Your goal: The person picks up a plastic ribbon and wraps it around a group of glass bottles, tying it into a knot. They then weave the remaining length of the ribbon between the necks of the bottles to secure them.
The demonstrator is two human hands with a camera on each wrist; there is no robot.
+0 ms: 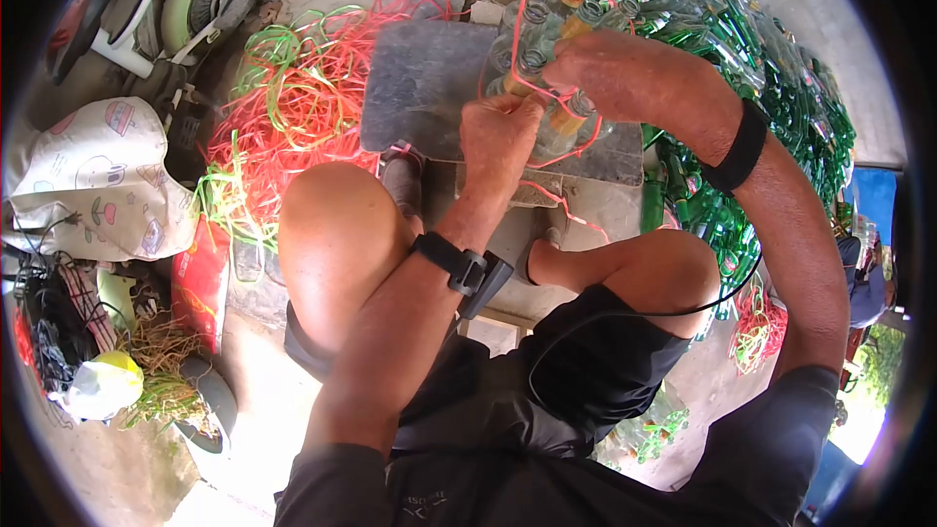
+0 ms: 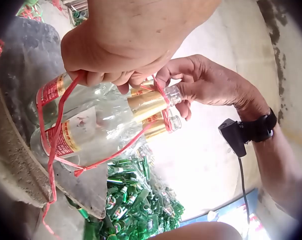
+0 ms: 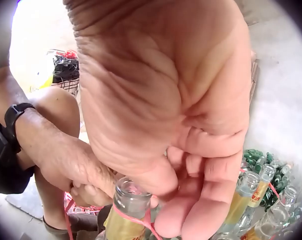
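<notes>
A bundle of clear glass bottles (image 2: 91, 132) with gold necks and red-and-white labels stands on a dark board (image 1: 420, 78). Red plastic twine (image 2: 59, 127) runs around the bottles and loops about their necks. My left hand (image 1: 501, 132) is curled tightly round the twine at the near side of the bundle. Across from it, my right hand (image 1: 615, 73) pinches the twine between thumb and fingers, right beside a bottle neck (image 3: 132, 192). In the left wrist view a loose end of twine hangs past the board's edge.
A tangled heap of red and green twine (image 1: 293, 107) lies left of the board. Many green bottles (image 1: 732, 49) are piled at the right. A white patterned cloth (image 1: 98, 181) and a wheeled machine (image 1: 185, 5) stand at the left. My knees flank the board's near side.
</notes>
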